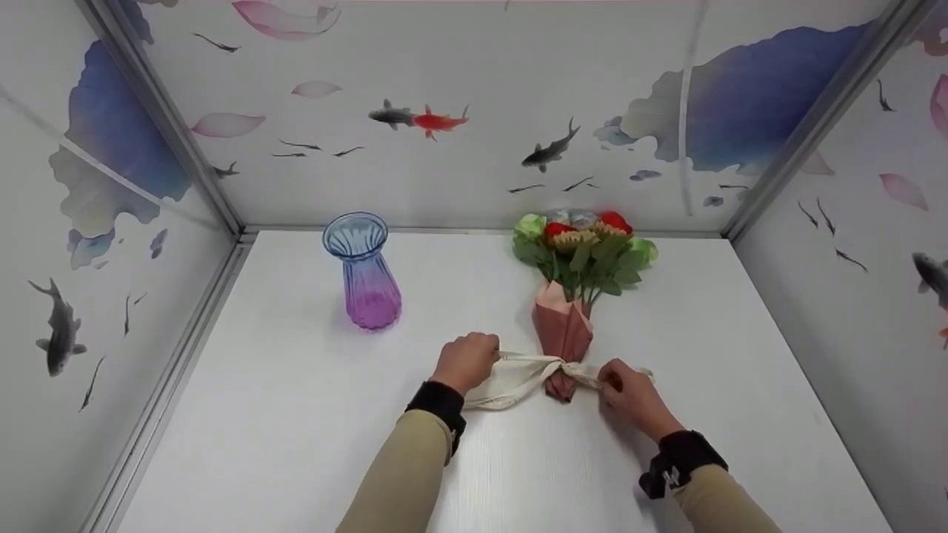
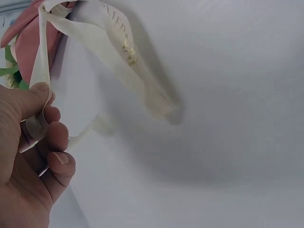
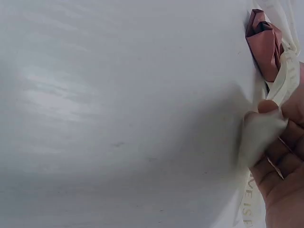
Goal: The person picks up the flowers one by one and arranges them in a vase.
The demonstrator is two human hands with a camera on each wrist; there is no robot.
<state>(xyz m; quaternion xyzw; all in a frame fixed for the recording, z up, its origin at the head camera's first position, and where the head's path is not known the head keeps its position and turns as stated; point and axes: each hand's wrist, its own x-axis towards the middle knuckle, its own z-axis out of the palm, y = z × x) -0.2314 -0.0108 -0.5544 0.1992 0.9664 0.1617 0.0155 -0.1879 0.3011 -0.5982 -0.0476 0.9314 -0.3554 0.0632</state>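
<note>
A bouquet (image 1: pixel 585 255) of red, green and grey flowers lies on the white table, its stems wrapped in dusty-pink paper (image 1: pixel 563 333). Round the lower end of the wrap runs a cream ribbon (image 1: pixel 518 374) with gold lettering, crossed at the front. My left hand (image 1: pixel 468 361) pinches the ribbon to the left of the wrap, thumb against fingers in the left wrist view. On the other side my right hand (image 1: pixel 633 396) pinches the ribbon close to the crossing. A loose ribbon tail (image 2: pixel 121 61) droops over the table in the left wrist view.
A ribbed glass vase (image 1: pixel 370 281), blue at the top and purple below, stands upright at the back left of the table (image 1: pixel 296 444). Printed panels (image 1: pixel 474 66) with fish and petals enclose the back and both sides.
</note>
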